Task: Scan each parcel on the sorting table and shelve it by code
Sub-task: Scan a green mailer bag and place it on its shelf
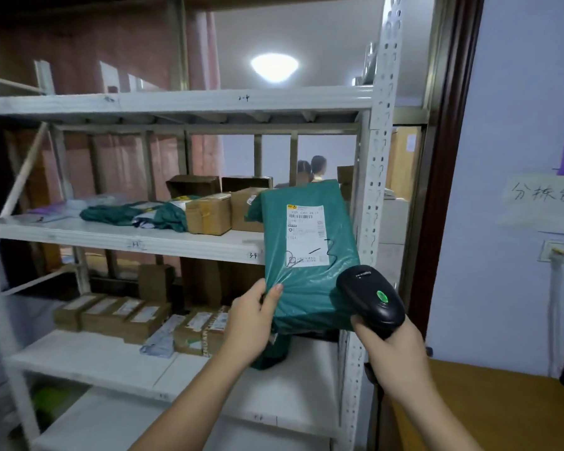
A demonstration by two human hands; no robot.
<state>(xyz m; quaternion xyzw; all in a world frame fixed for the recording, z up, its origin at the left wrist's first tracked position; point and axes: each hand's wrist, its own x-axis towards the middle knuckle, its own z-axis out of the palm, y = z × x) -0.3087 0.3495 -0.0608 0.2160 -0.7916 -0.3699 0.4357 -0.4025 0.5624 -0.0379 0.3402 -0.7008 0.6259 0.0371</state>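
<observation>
**Green parcel held up at the shelving, scanner in the other hand**

Head view. The left hand (253, 323) grips the lower left corner of a green parcel (306, 255), thumb pressed on its front face, the other fingers hidden behind it. The parcel is held upright and slightly tilted in front of the right end of the white shelving unit (176, 102), overlapping the edge of the middle shelf, near the handwritten mark "3-4". Its white shipping label (305, 234) faces the camera; a barcode shows near the top and black pen strokes cross the lower part, but the print is too small to read. The right hand (393, 349) is wrapped around the handle of a black barcode scanner (370, 296), whose head sits just beside the parcel's lower right corner; a green light glows on top of it.

Middle shelf: a flattened green bag (137, 214) and several cardboard boxes (209, 214). Shelf below: a row of brown boxes (111, 315) with labels. At lower right, the corner of a wooden table (502, 408). On the wall at right, a paper sign (541, 193) with handwritten characters.
</observation>
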